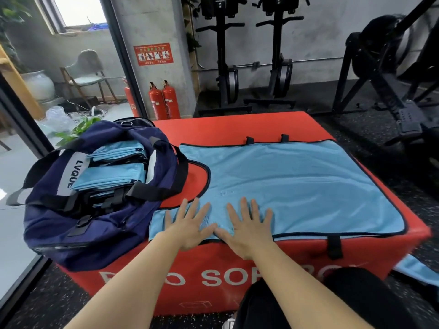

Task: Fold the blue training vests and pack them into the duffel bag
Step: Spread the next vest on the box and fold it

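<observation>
A light blue training vest (297, 186) with black trim lies spread flat over the top of a red soft box (237, 125). My left hand (190, 224) and my right hand (249, 226) press flat on the vest's near edge, fingers straight and spread, thumbs almost touching. To the left, a navy duffel bag (95, 224) sits open on the box's left end, with several folded blue vests (111, 172) stacked inside. Another blue vest (418, 271) lies on the floor at the lower right, partly out of view.
Three red fire extinguishers (164, 100) stand by a concrete pillar behind the box. Black exercise machines (392, 91) line the back wall and the right side. A glass partition (23, 119) runs along the left. My dark-clad knee (332, 302) is close to the box's front face.
</observation>
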